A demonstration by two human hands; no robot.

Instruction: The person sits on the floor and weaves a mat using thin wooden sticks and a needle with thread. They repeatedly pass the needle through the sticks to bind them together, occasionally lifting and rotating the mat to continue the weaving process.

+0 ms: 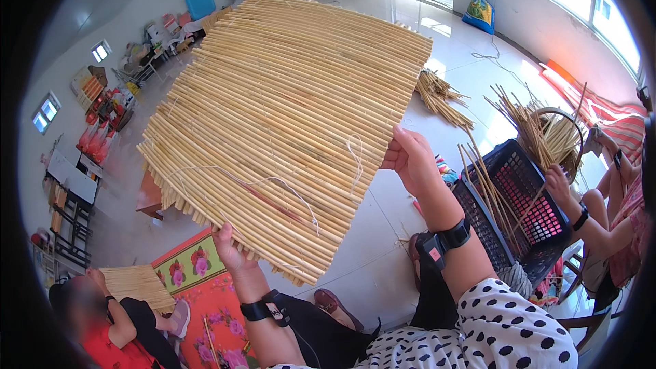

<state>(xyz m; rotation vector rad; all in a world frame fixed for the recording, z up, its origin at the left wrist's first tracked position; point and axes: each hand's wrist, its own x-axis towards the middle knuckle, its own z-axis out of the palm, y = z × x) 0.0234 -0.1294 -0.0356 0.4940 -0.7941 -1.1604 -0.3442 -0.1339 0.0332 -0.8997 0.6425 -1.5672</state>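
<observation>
A large mat of pale straw-coloured reed stalks [287, 102], tied side by side with thin cord, is held up in front of me. My left hand [236, 253] grips its near lower edge, thumb on top and fingers out of sight beneath. At the right edge my right hand [413, 157] pinches the stalk ends between thumb and fingers. Loose white string [290, 188] trails over the near part of the mat, and another loop hangs close to my right hand. One stalk near the string looks reddish.
At right, a dark plastic crate [465, 212] holds some stalks beside a basket [547, 116] of more stalks and a seated person's hand [557, 181]. A stalk bundle [441, 96] lies on the floor beyond. Lower left, another person sits by a red floral cloth [212, 301] and smaller mat [137, 287].
</observation>
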